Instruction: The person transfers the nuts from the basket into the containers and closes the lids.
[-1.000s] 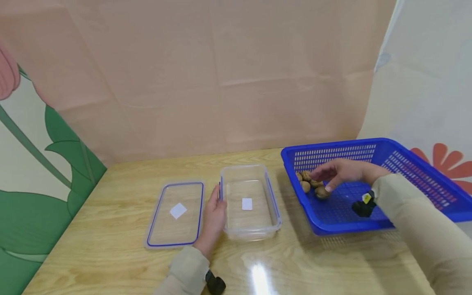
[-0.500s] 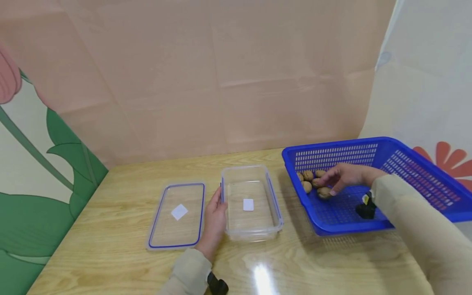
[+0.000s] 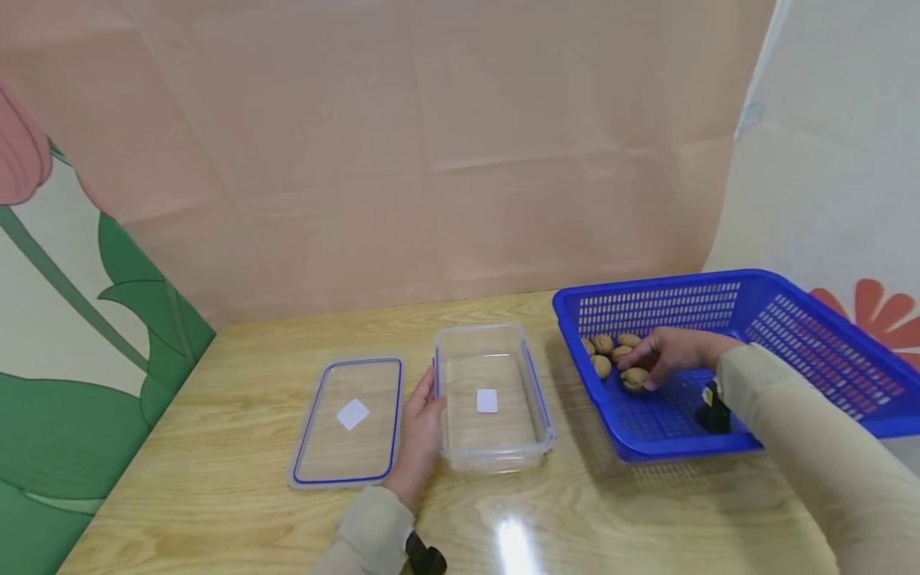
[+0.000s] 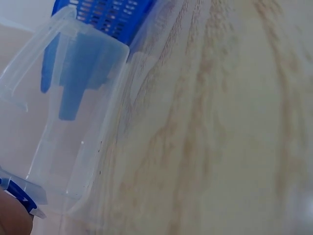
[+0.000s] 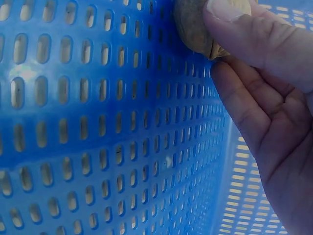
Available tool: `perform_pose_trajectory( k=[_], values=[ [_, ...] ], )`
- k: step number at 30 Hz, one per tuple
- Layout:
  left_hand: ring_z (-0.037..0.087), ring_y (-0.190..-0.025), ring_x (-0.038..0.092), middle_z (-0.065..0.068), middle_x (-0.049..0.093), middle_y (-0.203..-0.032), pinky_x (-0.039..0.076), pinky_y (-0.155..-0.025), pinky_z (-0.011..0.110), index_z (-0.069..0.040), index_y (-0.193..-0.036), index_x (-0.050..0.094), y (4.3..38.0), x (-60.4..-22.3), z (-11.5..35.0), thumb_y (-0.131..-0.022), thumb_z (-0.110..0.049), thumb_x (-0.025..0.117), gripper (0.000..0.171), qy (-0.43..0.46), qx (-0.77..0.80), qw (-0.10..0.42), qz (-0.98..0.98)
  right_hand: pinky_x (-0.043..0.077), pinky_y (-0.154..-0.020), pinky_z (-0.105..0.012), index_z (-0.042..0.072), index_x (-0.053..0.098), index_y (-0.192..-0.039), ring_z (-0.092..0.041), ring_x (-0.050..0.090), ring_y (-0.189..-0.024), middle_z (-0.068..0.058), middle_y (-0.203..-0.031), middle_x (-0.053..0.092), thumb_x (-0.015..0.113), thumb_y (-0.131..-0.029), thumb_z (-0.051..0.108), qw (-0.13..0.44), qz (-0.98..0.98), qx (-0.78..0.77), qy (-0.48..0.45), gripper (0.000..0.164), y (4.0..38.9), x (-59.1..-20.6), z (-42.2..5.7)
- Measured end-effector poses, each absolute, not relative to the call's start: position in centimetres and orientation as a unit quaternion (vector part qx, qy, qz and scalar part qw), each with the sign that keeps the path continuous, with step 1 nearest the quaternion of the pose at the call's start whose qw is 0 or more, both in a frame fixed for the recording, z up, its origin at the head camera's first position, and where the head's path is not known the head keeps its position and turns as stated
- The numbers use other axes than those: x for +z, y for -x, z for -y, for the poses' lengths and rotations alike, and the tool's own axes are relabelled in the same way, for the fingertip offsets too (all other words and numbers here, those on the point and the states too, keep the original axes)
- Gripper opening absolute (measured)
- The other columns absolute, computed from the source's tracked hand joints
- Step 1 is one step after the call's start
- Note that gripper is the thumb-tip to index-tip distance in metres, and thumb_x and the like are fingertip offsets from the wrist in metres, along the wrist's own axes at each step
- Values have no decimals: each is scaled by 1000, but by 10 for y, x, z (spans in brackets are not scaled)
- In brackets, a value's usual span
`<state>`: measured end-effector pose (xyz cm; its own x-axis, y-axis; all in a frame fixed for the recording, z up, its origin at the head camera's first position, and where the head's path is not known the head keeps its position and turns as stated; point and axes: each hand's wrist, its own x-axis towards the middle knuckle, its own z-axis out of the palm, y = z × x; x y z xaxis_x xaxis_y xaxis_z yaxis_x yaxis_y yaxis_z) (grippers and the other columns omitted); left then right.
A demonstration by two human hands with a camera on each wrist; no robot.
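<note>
In the head view, my right hand (image 3: 672,355) reaches into the blue basket (image 3: 690,447) and pinches a walnut (image 3: 634,380) between thumb and fingers. The right wrist view shows my thumb (image 5: 264,44) lying on that walnut (image 5: 193,29), fingers curled under it. Several other walnuts (image 3: 601,344) lie in the basket's left end. My left hand (image 3: 419,435) rests against the left side of a clear plastic food container (image 3: 496,459), its fingers fairly straight along the wall. A small part of that hand (image 4: 13,215) shows beside a blue-edged latch (image 4: 19,193).
Left of the container lies its clear lid (image 3: 348,447) with a blue seal and a white label (image 3: 353,414). A white label (image 3: 486,401) also shows in the container. The wooden table (image 3: 575,527) meets a paper-covered wall behind.
My right hand has lowered onto a walnut and closed its thumb and fingers on it. My left hand stays at the container; the view has shifted slightly.
</note>
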<state>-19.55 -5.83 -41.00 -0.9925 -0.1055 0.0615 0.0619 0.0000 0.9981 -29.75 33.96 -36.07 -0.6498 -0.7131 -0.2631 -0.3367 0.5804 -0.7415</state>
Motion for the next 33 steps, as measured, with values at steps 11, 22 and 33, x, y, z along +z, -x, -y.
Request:
perform_pose_trajectory(
  k=[11, 22, 33],
  values=[
    [31, -138, 22, 16, 27, -149, 18, -115, 44, 0, -142, 32, 193, -408, 56, -91, 1, 40, 51, -12, -698, 53, 714, 50, -79, -15, -8, 62, -112, 6, 56, -94, -19, -110, 65, 77, -70, 16, 241, -861, -327, 305, 50, 293, -355, -341],
    [32, -138, 22, 16, 26, -150, 18, -115, 45, -1, -142, 31, 193, -408, 59, -92, 0, 40, 51, -24, -682, 51, 729, 53, -78, -18, -9, 59, -117, 3, 59, -92, -26, -114, 61, 74, -75, 14, 193, -879, -347, 264, 51, 294, -345, -331],
    [32, -138, 21, 18, 25, -150, 18, -115, 45, 1, -142, 30, 194, -409, 58, -91, 2, 39, 51, -8, -687, 59, 724, 50, -83, -18, -7, 51, -127, -4, 61, -96, -1, -110, 67, 69, -81, 15, 166, -869, -403, 236, 54, 293, -325, -322]
  ],
)
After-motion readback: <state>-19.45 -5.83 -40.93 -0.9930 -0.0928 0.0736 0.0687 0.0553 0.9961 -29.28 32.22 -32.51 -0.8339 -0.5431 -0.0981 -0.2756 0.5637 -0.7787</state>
